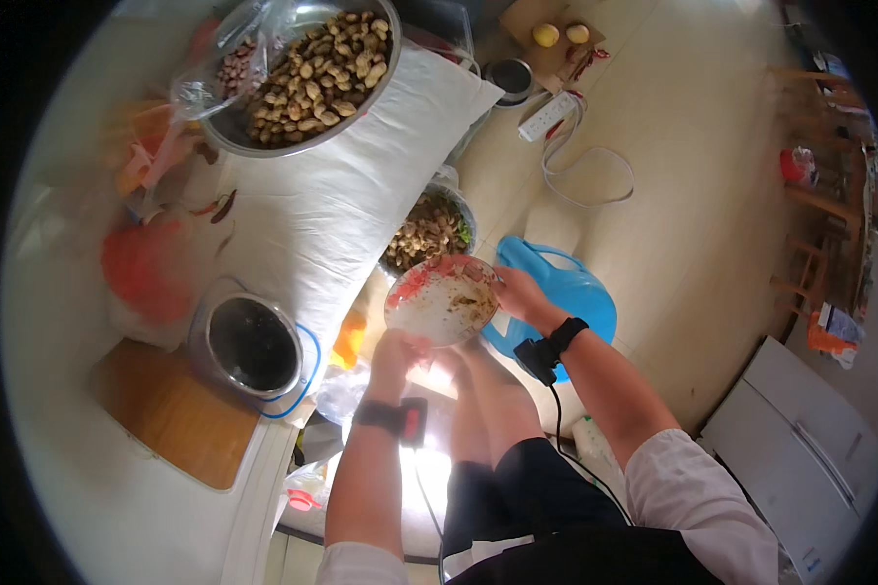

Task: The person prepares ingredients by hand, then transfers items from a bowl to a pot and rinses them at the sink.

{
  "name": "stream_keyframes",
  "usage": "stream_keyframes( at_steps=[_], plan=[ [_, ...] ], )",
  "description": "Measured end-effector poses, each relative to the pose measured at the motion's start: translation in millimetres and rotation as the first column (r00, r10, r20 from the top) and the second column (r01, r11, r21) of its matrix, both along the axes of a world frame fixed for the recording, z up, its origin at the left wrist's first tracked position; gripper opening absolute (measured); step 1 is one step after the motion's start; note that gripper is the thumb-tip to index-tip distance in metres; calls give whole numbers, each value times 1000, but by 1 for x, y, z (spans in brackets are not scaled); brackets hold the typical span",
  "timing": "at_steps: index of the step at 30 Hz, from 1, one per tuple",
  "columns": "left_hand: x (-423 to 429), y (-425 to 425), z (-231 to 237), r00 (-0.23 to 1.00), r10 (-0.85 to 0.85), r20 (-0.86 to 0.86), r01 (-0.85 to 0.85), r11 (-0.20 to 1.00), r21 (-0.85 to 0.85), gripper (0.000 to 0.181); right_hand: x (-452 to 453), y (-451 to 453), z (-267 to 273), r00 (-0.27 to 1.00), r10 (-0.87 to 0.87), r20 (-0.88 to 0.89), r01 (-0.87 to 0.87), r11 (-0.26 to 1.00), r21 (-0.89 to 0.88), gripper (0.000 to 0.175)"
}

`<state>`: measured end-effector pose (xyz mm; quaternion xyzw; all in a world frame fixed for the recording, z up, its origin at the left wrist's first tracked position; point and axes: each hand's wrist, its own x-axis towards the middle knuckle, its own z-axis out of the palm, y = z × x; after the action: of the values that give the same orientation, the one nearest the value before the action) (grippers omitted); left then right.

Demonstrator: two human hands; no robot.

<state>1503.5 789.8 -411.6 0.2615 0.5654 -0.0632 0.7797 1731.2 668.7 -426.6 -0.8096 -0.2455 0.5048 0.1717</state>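
Both my hands are on a round plate (439, 311) with reddish marks along its far rim and brown crumbs over its surface. My left hand (397, 358) grips the near left edge. On the right edge, the fingers of my right hand (521, 294) are closed around the rim. The plate is held over the floor, its far side overlapping a bin (470, 208) filled with peanut shells and some green scraps. A steel bowl (293, 152) of unshelled peanuts (322, 88) sits farther off to the left. Beside those peanuts, a clear plastic bag holds pink shelled kernels (238, 69).
A white cloth-like sack (322, 190) lies under the bowl. Left are a pot with dark contents (254, 345) and a wooden board (183, 417). A blue plastic object (585, 300) stands right of my right hand. A power strip (547, 117) and cord lie on the floor.
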Motion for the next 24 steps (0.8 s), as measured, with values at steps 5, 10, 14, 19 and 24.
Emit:
stream_keyframes(
  at_steps=[5,10,14,19,24],
  plan=[
    [-2,-1,-5,988,148,-32,-150,984,-94,32,-2,-4,-15,990,-80,-112,83,996,23,22],
    [2,-3,9,992,125,1,-125,991,-41,26,-4,-8,-4,975,-192,-112,188,981,-45,21],
    [14,-6,27,993,89,-71,-81,990,111,25,1,1,26,971,-13,238,-21,990,141,16],
    [5,-12,21,999,-14,-44,22,983,183,31,-8,5,33,936,259,237,-323,900,292,10],
    [7,-15,24,999,33,-28,-27,982,188,36,-19,13,31,881,393,263,-440,885,151,10]
  ],
)
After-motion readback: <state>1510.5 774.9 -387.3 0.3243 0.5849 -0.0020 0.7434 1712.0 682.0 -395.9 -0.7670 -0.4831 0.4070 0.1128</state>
